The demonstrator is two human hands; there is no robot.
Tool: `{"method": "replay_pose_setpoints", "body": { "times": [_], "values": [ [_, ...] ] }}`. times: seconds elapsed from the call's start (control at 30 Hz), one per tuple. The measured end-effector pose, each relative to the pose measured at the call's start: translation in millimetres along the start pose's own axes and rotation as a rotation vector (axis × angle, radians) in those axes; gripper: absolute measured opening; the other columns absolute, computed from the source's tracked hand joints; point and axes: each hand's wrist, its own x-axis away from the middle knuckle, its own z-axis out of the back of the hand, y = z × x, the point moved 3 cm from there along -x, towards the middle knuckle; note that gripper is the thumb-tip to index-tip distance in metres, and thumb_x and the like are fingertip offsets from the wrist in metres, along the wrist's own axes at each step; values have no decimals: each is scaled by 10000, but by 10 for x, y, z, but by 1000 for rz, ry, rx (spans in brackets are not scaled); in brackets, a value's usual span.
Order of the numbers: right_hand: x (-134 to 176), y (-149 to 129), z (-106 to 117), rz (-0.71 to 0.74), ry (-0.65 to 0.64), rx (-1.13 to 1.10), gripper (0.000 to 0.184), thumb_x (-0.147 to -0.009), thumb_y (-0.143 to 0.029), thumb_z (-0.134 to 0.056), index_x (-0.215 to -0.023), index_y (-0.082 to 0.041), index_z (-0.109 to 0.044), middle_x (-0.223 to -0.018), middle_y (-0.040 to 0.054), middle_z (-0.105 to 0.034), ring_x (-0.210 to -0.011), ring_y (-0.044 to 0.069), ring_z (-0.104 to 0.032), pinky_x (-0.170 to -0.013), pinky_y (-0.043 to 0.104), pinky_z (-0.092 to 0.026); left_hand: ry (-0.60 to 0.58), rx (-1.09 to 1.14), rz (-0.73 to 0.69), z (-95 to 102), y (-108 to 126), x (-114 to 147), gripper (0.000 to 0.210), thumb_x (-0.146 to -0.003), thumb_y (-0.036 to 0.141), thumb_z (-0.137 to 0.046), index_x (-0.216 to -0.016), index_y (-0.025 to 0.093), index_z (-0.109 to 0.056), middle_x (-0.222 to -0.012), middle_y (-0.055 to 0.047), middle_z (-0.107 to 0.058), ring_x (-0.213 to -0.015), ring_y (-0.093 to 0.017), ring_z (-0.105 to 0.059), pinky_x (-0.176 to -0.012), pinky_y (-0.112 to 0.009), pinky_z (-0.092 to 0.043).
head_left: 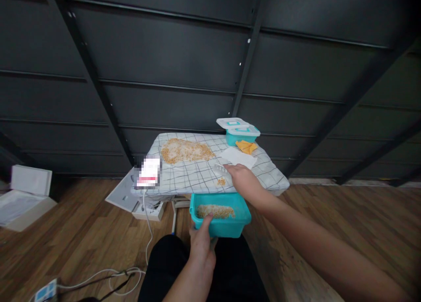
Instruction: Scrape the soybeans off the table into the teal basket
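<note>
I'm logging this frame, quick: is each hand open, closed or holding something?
Left hand: closed on the teal bin, thumb over its rim.
Right hand: holding a pale, scoop-like tool.

smooth, faintly glossy turquoise plastic tub (226, 229) by the near edge of the bench (278, 183), see-through plastic piece (219, 168), checked cloth (190, 178), matt white paper (241, 158), wood-grain floor (82, 245), dull metal-looking wall (158, 43) beyond
</note>
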Motion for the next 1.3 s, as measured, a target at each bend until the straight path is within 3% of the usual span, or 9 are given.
{"method": "replay_pose_setpoints", "body": {
  "times": [0.17,0.43,0.63,0.87,1.1,1.3],
  "values": [
    [218,-239,78,86,-58,-45,478,-810,12,-391,-1248,-65,-567,-1163,143,-659,-1010,226,-599,-923,359,-441,1,-5,3,18,6,12,687,-613,357,-776,-1214,196,-485,-1159,-158,-639,-919,-297,-656,-671,-389,-532],
    [547,-531,222,212,-41,-1,419,-855,-81,-441,-1259,-54,-550,-1137,150,-661,-984,256,-591,-885,392,-458,-1,1,-12,46,12,102,691,-631,341,-759,-1240,183,-473,-1092,-152,-663,-858,-286,-670,-654,-376,-530],
    [533,-484,253,156,-33,-8,448,-836,-14,-405,-1252,-62,-563,-1159,142,-659,-1005,238,-598,-900,373,-462,-23,16,8,117,-60,202,655,-645,344,-750,-1224,200,-481,-1112,-148,-656,-881,-278,-664,-660,-370,-530],
    [524,-426,270,140,-21,-46,480,-809,10,-390,-1242,-71,-582,-1157,141,-665,-1014,231,-606,-908,372,-471,-100,59,43,386,-166,501,531,-696,355,-719,-1163,217,-509,-1146,-138,-650,-986,-283,-640,-744,-395,-531],
    [642,-534,321,237,-11,10,473,-812,6,-391,-1235,-82,-583,-1102,134,-680,-999,222,-604,-898,360,-464,-99,95,58,507,-27,806,468,-727,298,-699,-1149,203,-518,-1164,-144,-650,-1029,-287,-627,-808,-436,-529],
    [641,-474,270,260,15,17,387,-841,-62,-463,-1203,-93,-597,-1152,130,-666,-1018,227,-609,-910,362,-465,-116,148,-27,488,63,794,499,-719,283,-705,-1182,225,-527,-1172,-131,-652,-1011,-294,-641,-784,-428,-538]
  ]
}}
